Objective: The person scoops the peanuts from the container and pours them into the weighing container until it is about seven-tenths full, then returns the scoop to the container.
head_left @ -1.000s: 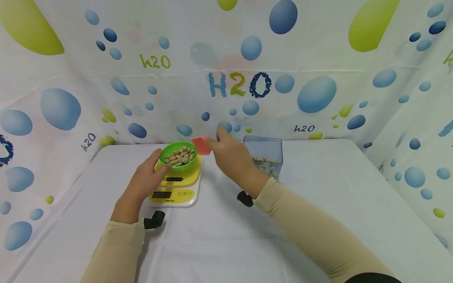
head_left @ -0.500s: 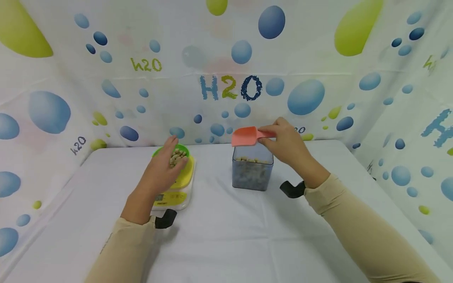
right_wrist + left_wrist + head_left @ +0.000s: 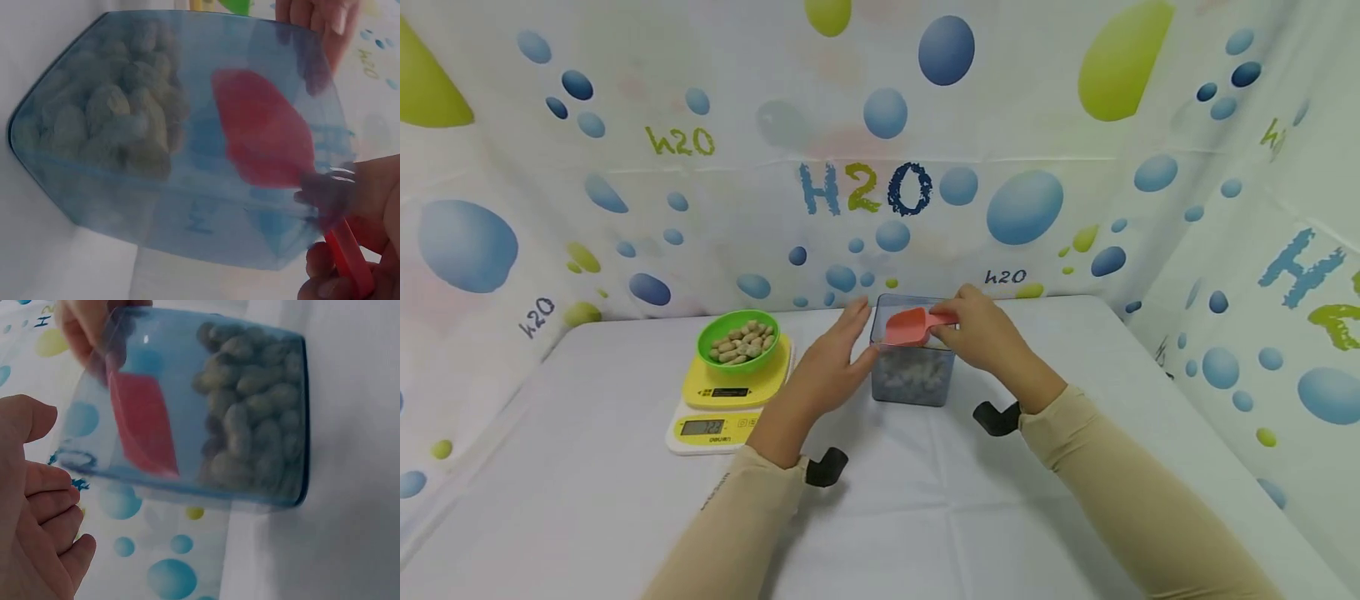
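Note:
My right hand (image 3: 988, 337) pinches the handle of a red scoop (image 3: 907, 327). The scoop's blade is inside the mouth of a clear bluish plastic container (image 3: 883, 379), above the peanuts in shells (image 3: 250, 412) that fill its lower part. No peanuts show on the blade in either wrist view. My left hand (image 3: 827, 367) is at the container's left side, fingers extended and thumb apart; in the left wrist view a gap shows between palm and wall, but I cannot tell whether a fingertip touches the rim. Further left, a green bowl (image 3: 762, 360) holds peanuts (image 3: 741, 343).
The bowl stands on a yellow and white kitchen scale (image 3: 695, 396) with a lit display, its digits too small to read surely. A white cloth (image 3: 910, 533) covers the table. Behind it hangs a curtain (image 3: 737, 225) printed with blue and green drops.
My right hand has carried the scoop from beside the bowl rightward, then down into the container's mouth. My left hand has left the bowl and moved right to the container. The view has shifted right.

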The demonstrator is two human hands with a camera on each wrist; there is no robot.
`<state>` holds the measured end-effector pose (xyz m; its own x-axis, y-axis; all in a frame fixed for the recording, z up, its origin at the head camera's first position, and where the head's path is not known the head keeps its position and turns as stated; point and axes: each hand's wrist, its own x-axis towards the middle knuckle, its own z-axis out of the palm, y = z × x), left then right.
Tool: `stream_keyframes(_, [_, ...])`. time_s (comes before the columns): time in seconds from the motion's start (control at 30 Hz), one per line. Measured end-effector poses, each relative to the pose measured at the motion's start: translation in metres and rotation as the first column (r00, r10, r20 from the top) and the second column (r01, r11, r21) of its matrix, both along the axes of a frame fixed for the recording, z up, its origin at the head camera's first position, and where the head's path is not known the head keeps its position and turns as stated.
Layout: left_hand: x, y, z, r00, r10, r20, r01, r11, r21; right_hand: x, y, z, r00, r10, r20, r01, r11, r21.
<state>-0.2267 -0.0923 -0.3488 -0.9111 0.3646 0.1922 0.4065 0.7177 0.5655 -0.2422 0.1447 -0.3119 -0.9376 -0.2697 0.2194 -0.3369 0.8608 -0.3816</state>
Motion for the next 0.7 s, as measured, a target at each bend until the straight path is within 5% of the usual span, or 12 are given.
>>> stream_keyframes(0.2, [0.005, 0.010, -0.011, 0.995, 0.028, -0.099, -0.027, 1.000, 0.004, -0.011, -0.010, -0.007, 0.988, 0.095, 0.121, -0.094, 0.995, -0.018])
stream_keyframes(0.4, [0.010, 0.018, -0.010, 0.963, 0.101, -0.252, -0.099, 0.995, 0.020, -0.025, -0.009, -0.001, 0.976, 0.156, 0.153, -0.152, 0.988, -0.033])
stream_keyframes(0.7, [0.013, 0.023, -0.011, 0.953, 0.119, -0.278, -0.122, 0.993, 0.005, -0.021, 0.001, -0.004, 0.977, 0.165, 0.133, -0.139, 0.972, -0.191])
